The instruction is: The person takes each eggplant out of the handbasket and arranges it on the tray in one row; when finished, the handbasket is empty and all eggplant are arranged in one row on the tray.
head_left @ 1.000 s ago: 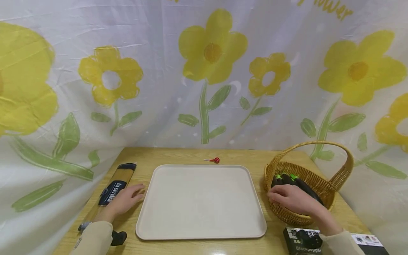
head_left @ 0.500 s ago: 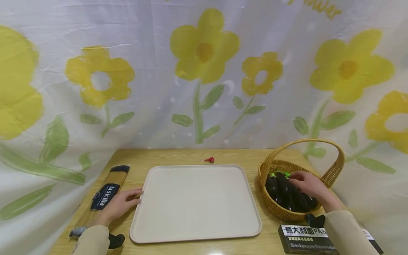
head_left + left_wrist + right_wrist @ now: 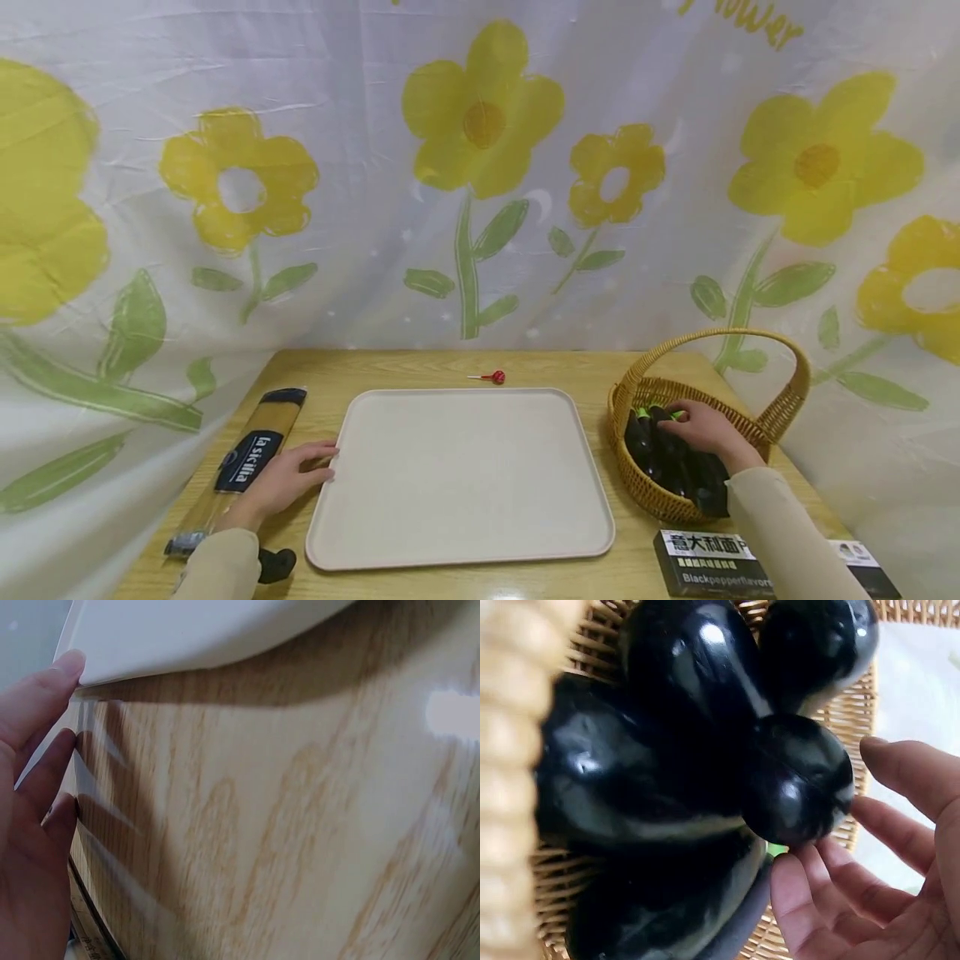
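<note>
Flowered cloth [image 3: 352,167] backs an eggplant [image 3: 799,780] at the right grip's [image 3: 703,429] fingertips [image 3: 791,876].

Glossy black, rounded eggplants [image 3: 799,780] have bright green caps [image 3: 642,412]; the golden-tan woven wicker basket [image 3: 647,493] shows a ribbed weave. The rectangular off-white tray [image 3: 461,479] is plain, the light-brown wooden counter [image 3: 420,367] dark-streaked. The white cloth backdrop [image 3: 360,258] bears yellow flowers [image 3: 483,125] and green leaves [image 3: 502,229]. The long golden-brown plastic packet [image 3: 262,443] carries a navy label [image 3: 242,467] with white lettering.

packet [image 3: 258,442] “lasicilia”, box [image 3: 712,567] “意大利面 Blackpepperflavors” (part-covered), curtain [image 3: 360,250] “flower”
</note>
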Motion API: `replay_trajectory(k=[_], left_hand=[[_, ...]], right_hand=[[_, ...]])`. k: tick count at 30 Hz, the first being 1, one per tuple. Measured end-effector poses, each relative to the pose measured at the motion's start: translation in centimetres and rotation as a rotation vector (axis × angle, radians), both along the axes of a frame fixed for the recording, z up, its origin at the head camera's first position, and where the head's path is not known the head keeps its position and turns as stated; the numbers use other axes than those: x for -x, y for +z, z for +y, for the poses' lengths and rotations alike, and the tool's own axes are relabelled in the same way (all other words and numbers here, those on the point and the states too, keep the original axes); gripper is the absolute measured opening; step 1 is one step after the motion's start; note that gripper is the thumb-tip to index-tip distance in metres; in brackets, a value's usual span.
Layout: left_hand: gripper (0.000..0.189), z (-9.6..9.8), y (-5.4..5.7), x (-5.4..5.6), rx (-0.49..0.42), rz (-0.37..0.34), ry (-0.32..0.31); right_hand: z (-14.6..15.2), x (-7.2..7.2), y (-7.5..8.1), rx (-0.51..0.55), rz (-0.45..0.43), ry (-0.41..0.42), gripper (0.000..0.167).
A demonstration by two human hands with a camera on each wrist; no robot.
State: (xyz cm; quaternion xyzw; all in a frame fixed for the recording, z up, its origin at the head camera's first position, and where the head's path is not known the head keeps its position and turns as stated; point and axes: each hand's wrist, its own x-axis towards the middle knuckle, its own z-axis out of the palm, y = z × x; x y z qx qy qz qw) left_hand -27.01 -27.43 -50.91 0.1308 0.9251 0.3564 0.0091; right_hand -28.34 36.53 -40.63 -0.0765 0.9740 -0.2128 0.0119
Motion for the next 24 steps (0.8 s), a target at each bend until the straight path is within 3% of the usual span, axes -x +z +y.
replay_trajectory(k=[7,14,24], left_hand=[[0.041,-0.1,-0.3,0.1,0.001,-0.024,0.022],[0.041,-0.3,-0.4,0.2,-0.019,-0.054,0.040],[0.042,-0.4,-0.5,0.4,-0.025,-0.099,0.052]], right_hand=[[-0.1,0.1,-0.8,0.005,-0.038,-0.006,0.047],[-0.3,-0.2,-0.8,0.122,-0.135,0.002,0.052],[-0.5,-3.8,1.9,0.310,-0.264,0.022,0.055]])
